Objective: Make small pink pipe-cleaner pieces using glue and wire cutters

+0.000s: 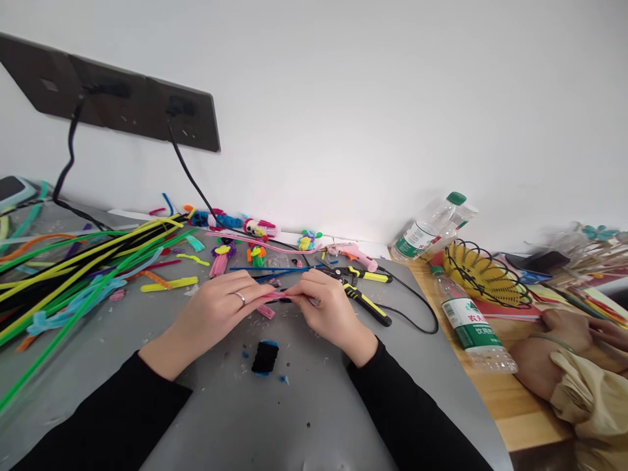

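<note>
Pinching a pink pipe cleaner [275,296] just over the grey bench [304,405].
Fingertips of the left hand [220,309] and right hand [328,313] are closed on its ends; a taut hold with close-set grips should likely bend it cleanly.

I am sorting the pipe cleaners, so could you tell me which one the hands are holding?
The pink pipe cleaner, pinched between the left hand and right hand; the long yellow, green and black ones lie untouched at the left.

pink pipe cleaner [279,296] | fuzzy, short, roughly level | ends pinched between left hand [220,306] and right hand [328,309]
</note>
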{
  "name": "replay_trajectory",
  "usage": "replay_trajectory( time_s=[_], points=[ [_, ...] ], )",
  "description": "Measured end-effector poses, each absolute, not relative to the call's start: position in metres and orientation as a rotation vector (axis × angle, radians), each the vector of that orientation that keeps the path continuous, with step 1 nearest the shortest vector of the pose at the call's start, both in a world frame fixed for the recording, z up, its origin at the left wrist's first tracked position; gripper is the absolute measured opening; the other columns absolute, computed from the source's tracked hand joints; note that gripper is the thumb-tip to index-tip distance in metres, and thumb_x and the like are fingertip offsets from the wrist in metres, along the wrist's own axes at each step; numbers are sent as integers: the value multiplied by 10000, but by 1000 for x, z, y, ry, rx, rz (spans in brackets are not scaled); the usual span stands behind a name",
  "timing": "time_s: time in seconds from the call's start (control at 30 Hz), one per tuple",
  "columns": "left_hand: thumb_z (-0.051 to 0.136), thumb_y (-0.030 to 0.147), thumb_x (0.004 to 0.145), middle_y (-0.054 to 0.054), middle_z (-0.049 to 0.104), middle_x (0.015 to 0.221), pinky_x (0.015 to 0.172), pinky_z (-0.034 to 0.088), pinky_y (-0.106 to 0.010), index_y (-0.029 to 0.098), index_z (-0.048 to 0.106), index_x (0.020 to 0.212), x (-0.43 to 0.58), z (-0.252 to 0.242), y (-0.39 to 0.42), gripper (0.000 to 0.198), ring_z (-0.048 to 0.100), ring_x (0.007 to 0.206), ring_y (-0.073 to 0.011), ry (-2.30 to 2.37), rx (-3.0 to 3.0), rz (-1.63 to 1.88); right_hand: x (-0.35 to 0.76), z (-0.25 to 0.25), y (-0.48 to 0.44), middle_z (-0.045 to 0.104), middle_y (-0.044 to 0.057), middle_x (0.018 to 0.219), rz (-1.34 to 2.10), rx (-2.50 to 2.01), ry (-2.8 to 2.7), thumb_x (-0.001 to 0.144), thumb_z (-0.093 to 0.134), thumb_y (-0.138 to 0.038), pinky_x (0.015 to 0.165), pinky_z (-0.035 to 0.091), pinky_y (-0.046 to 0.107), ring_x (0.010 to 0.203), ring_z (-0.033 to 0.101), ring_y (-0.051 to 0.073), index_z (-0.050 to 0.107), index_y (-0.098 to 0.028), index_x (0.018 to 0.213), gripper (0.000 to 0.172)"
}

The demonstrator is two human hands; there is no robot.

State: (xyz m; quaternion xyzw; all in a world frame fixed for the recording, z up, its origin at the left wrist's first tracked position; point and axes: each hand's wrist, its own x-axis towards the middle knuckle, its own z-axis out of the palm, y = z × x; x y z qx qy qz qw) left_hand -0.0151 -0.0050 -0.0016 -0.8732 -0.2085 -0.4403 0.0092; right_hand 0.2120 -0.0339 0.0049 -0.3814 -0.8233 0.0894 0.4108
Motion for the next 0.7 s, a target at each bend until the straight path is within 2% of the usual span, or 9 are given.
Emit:
replay_trajectory(
  time_s=[0.17,0.37,0.57,0.7],
  points=[
    [589,231,1052,-4,786,785,625,580,-265,217,752,1032,-13,3,-6,165,702,675,-153,-650,-2754,-1477,212,6,-34,607,7,688,208,-908,-2063,1017,585,-134,651,448,270,690,549,157,709,-184,840,222],
    [631,181,1019,10,793,766,607,578,-245,232,757,1063,-12,3,-5,143,698,652,-143,-608,-2789,-1571,214,9,-34,616,9,688,197,-926,-2064,1025,577,-150,663,458,277,691,551,162,712,-197,848,228],
    [579,215,1046,11,781,739,584,563,-234,236,777,1042,-12,6,-6,199,693,635,-139,-615,-2920,-1464,217,10,-33,636,21,693,207,-929,-2093,1030,568,-141,681,478,288,715,570,172,727,-194,859,240],
    [569,242,1054,1,781,746,587,555,-245,231,787,991,-15,5,-6,227,693,640,-148,-707,-2869,-1434,219,9,-31,681,37,747,214,-961,-2113,1054,575,-223,716,506,298,752,603,180,752,-202,927,219]
  ],
)
